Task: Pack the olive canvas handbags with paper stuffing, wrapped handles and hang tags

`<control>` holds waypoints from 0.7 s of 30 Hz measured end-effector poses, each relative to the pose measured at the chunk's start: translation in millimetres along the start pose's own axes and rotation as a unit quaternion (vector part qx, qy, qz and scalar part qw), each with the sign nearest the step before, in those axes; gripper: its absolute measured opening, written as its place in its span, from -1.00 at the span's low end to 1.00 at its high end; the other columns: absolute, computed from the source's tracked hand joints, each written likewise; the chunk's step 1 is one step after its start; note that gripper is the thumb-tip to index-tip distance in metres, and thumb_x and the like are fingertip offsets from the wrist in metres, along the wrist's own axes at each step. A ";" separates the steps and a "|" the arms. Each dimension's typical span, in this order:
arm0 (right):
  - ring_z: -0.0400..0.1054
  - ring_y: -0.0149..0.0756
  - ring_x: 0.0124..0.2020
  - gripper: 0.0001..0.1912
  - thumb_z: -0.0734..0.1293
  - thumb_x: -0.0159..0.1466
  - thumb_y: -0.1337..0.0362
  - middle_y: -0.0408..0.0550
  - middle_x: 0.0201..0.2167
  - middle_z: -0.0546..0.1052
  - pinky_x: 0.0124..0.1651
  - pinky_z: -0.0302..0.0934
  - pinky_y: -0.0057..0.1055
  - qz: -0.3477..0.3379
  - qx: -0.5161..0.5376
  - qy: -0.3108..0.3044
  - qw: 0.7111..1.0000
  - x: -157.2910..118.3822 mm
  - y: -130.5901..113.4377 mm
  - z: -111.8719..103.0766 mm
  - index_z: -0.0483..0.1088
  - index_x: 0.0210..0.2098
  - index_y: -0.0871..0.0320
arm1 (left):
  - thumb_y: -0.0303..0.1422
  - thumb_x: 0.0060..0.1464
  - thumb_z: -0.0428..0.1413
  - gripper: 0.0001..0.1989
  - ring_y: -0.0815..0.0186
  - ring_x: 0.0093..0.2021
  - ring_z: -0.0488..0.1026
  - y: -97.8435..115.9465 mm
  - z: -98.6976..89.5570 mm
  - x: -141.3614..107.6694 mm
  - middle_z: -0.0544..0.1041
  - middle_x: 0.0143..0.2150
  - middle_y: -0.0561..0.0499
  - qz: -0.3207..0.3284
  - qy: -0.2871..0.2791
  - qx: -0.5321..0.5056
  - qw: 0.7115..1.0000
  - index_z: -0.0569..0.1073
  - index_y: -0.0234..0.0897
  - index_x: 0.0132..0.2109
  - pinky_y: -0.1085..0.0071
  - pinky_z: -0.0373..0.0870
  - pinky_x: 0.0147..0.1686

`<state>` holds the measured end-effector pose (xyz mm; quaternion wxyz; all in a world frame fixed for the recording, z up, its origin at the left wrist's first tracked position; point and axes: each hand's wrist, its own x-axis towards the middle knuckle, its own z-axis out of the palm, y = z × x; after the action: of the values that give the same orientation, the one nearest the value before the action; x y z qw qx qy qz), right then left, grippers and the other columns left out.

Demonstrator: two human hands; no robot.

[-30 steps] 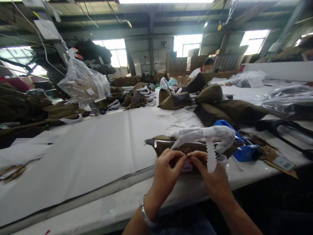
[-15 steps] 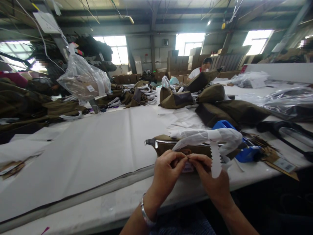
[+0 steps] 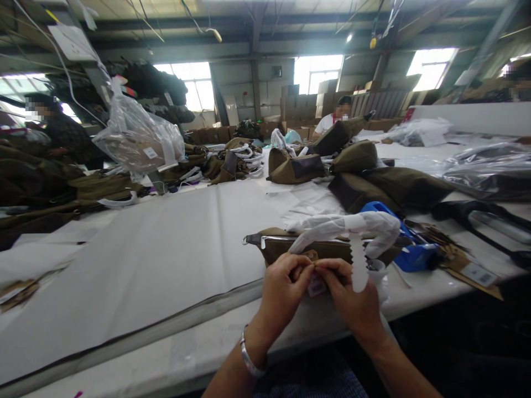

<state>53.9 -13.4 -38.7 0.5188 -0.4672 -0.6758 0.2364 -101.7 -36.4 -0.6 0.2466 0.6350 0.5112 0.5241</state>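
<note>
An olive bag (image 3: 274, 251) with a silver zipper lies at the table's near edge, its handle (image 3: 319, 228) wrapped in white material. A white notched strip (image 3: 359, 262) hangs from that handle over my right hand. In front of the bag, my left hand (image 3: 284, 282) and my right hand (image 3: 352, 296) meet, fingertips pinched together on something too small to make out. Just below the fingertips shows a small tag with a pale label (image 3: 317, 286). Part of a brown tag (image 3: 311, 255) is visible above them.
Right of the bag sit a blue tool (image 3: 418, 257) and cardboard tags (image 3: 473, 271). More olive bags (image 3: 296, 168) are piled behind on the white table (image 3: 178, 249). A plastic-wrapped bundle (image 3: 136, 138) stands at left. Two people (image 3: 68, 130) (image 3: 327, 121) are farther back.
The view has shifted slightly. My hands remain pinched together, and the pale label hangs more tilted and shows more clearly below them. The person at far left is more visible.
</note>
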 end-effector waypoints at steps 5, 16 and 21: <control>0.58 -0.12 -0.14 -0.76 0.35 0.35 0.06 -0.06 -0.14 0.67 -0.09 0.47 -0.24 -0.029 -0.052 0.013 0.998 1.7 -9.2 -12.0 0.54 -0.12 0.05 | -0.36 0.25 0.18 -0.89 0.41 -0.37 0.40 2.6 -6.4 -7.7 0.53 -0.09 -0.02 0.020 0.041 -0.023 0.999 0.55 -0.21 -0.10 0.48 0.37 -0.35; 0.49 -0.03 0.10 -0.61 0.28 0.42 0.13 0.08 0.11 0.55 0.11 0.44 -0.12 -0.113 -0.159 0.033 0.980 -1.1 0.3 -13.4 0.41 0.17 0.11 | -0.33 0.27 0.17 -0.66 0.23 -0.16 0.56 1.3 -11.9 4.7 0.59 0.06 -0.06 0.033 0.063 0.159 0.985 0.45 -0.16 0.17 0.30 0.49 -0.07; 0.56 -0.13 -0.02 -0.69 0.29 0.39 0.36 -0.04 -0.02 0.63 0.06 0.47 -0.20 -0.184 -0.115 0.059 0.974 -11.2 -14.3 -28.1 0.47 0.08 -0.02 | -0.33 0.26 0.19 -0.68 0.09 0.10 0.51 6.8 -17.1 16.1 0.56 0.13 -0.11 0.105 0.111 0.269 0.951 0.50 -0.16 0.14 0.19 0.45 0.10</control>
<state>74.6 -34.3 -22.7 0.5350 -0.4043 -0.7413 0.0291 -116.0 -28.1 17.5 -0.0482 0.6657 0.5876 0.4574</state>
